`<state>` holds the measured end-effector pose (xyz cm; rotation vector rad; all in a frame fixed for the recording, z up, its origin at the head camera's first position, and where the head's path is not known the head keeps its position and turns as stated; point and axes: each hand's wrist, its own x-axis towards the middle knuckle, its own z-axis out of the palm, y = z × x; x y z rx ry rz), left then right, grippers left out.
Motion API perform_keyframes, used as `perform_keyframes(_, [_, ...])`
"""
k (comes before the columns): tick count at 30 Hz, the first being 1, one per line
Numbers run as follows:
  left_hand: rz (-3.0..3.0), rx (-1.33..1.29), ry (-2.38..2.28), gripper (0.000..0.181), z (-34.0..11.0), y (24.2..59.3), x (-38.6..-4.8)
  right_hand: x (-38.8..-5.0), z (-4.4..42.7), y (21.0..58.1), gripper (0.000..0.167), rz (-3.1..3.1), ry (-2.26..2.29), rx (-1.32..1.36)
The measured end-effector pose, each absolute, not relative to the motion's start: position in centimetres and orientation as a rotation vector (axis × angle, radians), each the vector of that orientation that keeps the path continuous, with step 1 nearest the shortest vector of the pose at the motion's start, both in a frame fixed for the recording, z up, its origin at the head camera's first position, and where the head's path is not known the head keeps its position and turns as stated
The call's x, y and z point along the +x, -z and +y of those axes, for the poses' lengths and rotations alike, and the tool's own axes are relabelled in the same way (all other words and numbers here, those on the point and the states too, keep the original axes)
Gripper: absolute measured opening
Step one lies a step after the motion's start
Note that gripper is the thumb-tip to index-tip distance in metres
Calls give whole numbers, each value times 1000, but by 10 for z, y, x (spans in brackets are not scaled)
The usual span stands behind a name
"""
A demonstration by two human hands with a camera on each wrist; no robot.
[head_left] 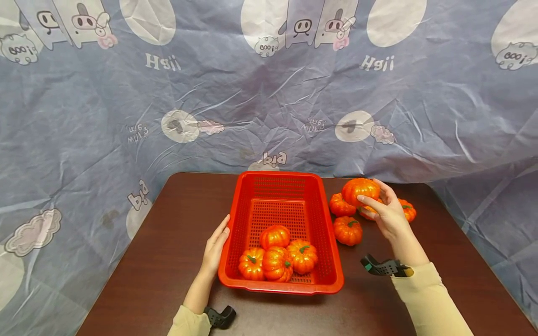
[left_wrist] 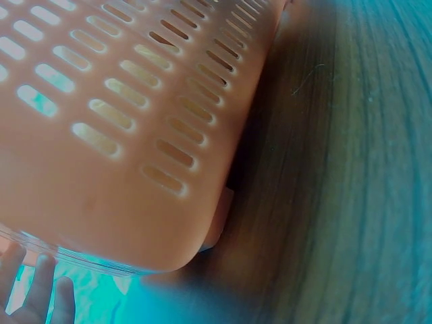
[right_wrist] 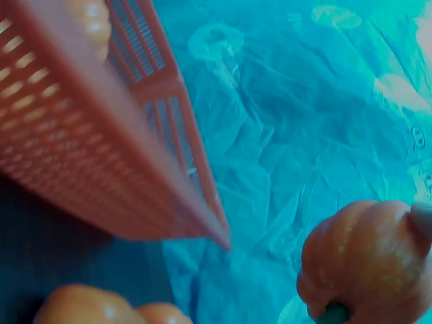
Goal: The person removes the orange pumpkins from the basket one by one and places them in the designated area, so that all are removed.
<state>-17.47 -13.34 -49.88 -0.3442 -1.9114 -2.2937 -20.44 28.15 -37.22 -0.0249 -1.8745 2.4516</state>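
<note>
A red plastic basket (head_left: 282, 288) with slotted walls stands on the table, with several small orange pumpkins (head_left: 277, 264) gathered at its near end. My left hand (head_left: 214, 247) rests against the basket's left side, fingers fairly straight; in the left wrist view only its fingertips (left_wrist: 42, 287) show, by the rim. To the right of the basket, my right hand (head_left: 392, 212) holds up an orange pumpkin (head_left: 360, 190) between thumb and fingers. In the right wrist view this pumpkin (right_wrist: 364, 263) has a green stem, and just a bit of a digit shows at its edge.
More pumpkins lie on the table right of the basket: one pumpkin (head_left: 348, 230) nearer me, another pumpkin (head_left: 341, 205) behind it, and others partly hidden by my right hand. The dark brown table (head_left: 176, 224) ends at a blue-grey patterned cloth (head_left: 260, 93).
</note>
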Motion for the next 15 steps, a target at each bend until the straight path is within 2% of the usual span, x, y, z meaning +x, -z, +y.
perform_keyframes(4, [-1924, -339, 2288, 45, -134, 499, -174, -199, 293, 380, 79, -1893, -2424, -73])
perform_keyframes(6, [-1925, -340, 2288, 45, -134, 498, -174, -197, 298, 385, 76, -1854, -2438, -86])
perform_keyframes(11, [-1925, -352, 2276, 45, -134, 498, -174, -192, 310, 398, 57, -1755, -2479, -83])
perform_keyframes(15, [-1916, -358, 2279, 46, -133, 498, -174, -188, 320, 407, 62, -1780, -2454, -100])
